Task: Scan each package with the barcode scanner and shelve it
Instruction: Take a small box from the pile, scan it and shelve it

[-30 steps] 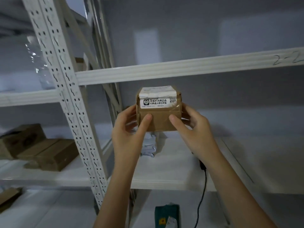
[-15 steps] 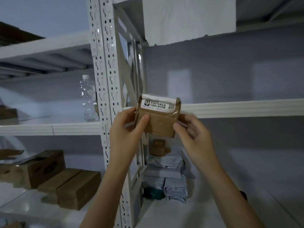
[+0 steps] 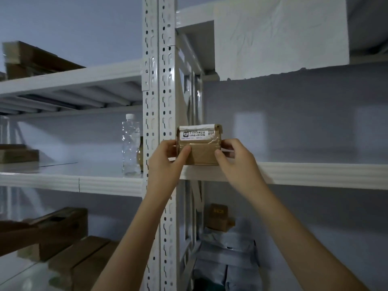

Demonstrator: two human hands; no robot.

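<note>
A small brown cardboard package (image 3: 201, 151) with a white printed label along its top stands at the front edge of the white metal shelf (image 3: 315, 173), just right of the perforated upright post (image 3: 158, 101). My left hand (image 3: 168, 162) grips its left side with the thumb across the front. My right hand (image 3: 235, 158) grips its right side, thumb on the front lower corner. No barcode scanner is in view.
A clear plastic bottle (image 3: 130, 145) stands on the left bay's shelf beside the post. Brown boxes (image 3: 63, 234) lie on the lower left shelf; grey mailer bags (image 3: 228, 255) and a small box (image 3: 217, 217) sit below right. A white sheet (image 3: 279, 36) hangs above.
Both hands raised the package from in front of the lower shelf up to the higher shelf's front edge, where it now stands; the view tilted upward.
</note>
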